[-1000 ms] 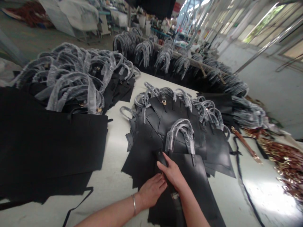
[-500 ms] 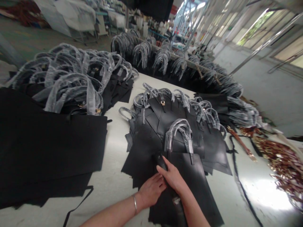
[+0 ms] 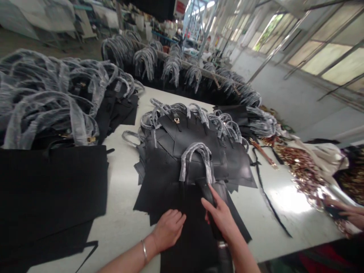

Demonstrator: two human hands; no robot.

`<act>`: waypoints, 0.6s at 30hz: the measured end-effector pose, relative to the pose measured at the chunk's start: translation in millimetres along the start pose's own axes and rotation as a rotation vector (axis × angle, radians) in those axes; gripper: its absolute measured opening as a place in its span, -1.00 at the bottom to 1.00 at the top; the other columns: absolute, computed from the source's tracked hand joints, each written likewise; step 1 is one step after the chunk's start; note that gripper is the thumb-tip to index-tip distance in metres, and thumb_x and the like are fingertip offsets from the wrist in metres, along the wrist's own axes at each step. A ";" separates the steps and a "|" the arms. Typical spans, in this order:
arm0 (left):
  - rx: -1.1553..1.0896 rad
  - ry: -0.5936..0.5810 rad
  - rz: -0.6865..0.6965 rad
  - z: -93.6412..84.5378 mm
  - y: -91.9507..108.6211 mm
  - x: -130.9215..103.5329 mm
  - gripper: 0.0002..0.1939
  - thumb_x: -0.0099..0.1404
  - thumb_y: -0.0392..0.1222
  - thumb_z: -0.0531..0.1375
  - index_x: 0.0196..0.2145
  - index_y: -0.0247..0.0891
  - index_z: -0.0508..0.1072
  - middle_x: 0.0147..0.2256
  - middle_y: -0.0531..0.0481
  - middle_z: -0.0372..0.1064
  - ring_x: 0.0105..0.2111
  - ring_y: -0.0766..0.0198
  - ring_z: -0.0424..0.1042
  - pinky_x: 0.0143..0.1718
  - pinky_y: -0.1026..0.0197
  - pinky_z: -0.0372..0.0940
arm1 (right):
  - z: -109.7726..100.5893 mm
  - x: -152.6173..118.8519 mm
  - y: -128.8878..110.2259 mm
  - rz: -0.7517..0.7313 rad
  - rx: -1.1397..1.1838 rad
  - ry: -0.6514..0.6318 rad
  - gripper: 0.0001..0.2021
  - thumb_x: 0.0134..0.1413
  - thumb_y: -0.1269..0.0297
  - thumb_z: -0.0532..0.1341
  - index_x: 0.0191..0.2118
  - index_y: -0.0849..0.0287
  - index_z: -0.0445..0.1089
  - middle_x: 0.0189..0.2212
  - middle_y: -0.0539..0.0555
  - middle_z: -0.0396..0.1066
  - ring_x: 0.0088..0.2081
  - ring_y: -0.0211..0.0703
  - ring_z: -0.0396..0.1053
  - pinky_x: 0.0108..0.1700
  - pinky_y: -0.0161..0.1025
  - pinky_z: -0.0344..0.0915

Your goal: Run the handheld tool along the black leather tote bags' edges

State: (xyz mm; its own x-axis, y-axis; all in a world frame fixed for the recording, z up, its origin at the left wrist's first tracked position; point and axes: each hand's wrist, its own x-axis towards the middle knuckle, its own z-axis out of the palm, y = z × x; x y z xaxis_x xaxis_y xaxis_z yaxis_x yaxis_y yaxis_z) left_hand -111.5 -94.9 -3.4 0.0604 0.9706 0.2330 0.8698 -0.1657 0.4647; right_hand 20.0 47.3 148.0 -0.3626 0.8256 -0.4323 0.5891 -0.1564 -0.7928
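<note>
My right hand [image 3: 222, 218] is closed around a long, rounded black tool [image 3: 223, 252] with a silvery band, its tip over a black bag panel [image 3: 190, 239]. What kind of tool it is I cannot make out. Lower left of it, my left hand [image 3: 170, 229] rests on the panel's left side with fingers curled together; whatever they pinch is hidden. A plastic-wrapped handle [image 3: 196, 149] arches up from the panel's far end. Behind lies an overlapping pile of black bag panels [image 3: 189, 136] with wrapped handles.
On the left is a large stack of black panels [image 3: 51, 189] with wrapped handles [image 3: 45, 110]. More handles hang over a rail [image 3: 196, 72] at the back. At right lie brown straps with gold buckles [image 3: 301, 163], a black strip [image 3: 270, 201] and another person's hand [image 3: 352, 214].
The view has turned to the right. My hands have moved apart, the left now away from the tool. A matte black surface now shows where the glossy panel was. Another person's hand has come into view.
</note>
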 end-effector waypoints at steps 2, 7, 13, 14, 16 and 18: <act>0.019 -0.026 -0.076 -0.4 6.4 1.1 -0.59 0.39 -0.22 0.04 0.17 -0.23 0.30 -0.08 -0.17 0.43 -0.10 0.08 0.42 0.04 -0.02 0.24 | -25.0 -7.9 21.0 0.096 0.026 0.041 -0.20 0.06 -0.01 0.26 0.37 0.07 0.01 -0.77 -0.19 0.29 -0.70 -0.18 0.32 -0.63 -0.32 0.27; -0.004 -0.061 0.076 6.1 14.9 13.4 -0.58 0.41 -0.20 0.05 0.20 -0.16 0.27 0.26 -0.13 0.17 0.22 0.04 0.19 0.19 -0.01 0.08 | -49.7 -3.5 54.9 0.225 0.204 0.040 -0.28 0.04 0.06 0.29 0.31 0.06 0.11 -0.54 -0.09 0.43 -0.71 -0.27 0.32 -0.71 -0.36 0.21; 0.006 -0.092 0.126 6.7 12.7 15.1 -0.58 0.40 -0.21 0.05 0.19 -0.18 0.29 0.26 -0.13 0.18 0.22 0.04 0.20 0.20 -0.01 0.06 | -46.6 23.7 53.0 0.219 0.267 -0.015 -0.31 0.05 0.09 0.31 0.29 0.05 0.14 -0.54 -0.10 0.39 -0.72 -0.29 0.30 -0.73 -0.37 0.20; 0.010 -0.095 0.126 6.2 12.9 15.0 -0.58 0.40 -0.21 0.05 0.19 -0.18 0.29 0.26 -0.12 0.18 0.22 0.04 0.20 0.20 -0.01 0.06 | -47.6 24.6 53.2 0.216 0.273 -0.016 -0.31 0.05 0.09 0.31 0.29 0.04 0.14 -0.53 -0.09 0.39 -0.71 -0.29 0.30 -0.73 -0.37 0.20; 0.013 -0.100 0.123 5.3 13.8 15.3 -0.58 0.40 -0.22 0.05 0.19 -0.18 0.29 0.27 -0.11 0.17 0.22 0.04 0.20 0.20 -0.01 0.06 | -50.0 22.1 55.5 0.211 0.270 -0.018 -0.30 0.05 0.08 0.32 0.30 0.03 0.13 -0.51 -0.08 0.41 -0.70 -0.29 0.33 -0.71 -0.37 0.22; 0.006 -0.105 0.120 5.0 15.0 16.7 -0.58 0.39 -0.22 0.07 0.18 -0.18 0.30 0.27 -0.11 0.17 0.21 0.04 0.20 0.21 0.00 0.06 | -50.3 17.5 58.5 0.214 0.250 -0.026 -0.27 0.04 0.06 0.32 0.31 0.03 0.12 -0.49 -0.07 0.42 -0.70 -0.29 0.34 -0.71 -0.37 0.23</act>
State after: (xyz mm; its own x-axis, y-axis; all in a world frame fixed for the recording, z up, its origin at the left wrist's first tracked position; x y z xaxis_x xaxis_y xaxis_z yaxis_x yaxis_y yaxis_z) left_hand -95.0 -80.4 3.2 0.2145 0.9570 0.1953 0.8561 -0.2804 0.4340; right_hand 84.4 79.9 115.7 -0.2699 0.7457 -0.6091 0.4598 -0.4560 -0.7620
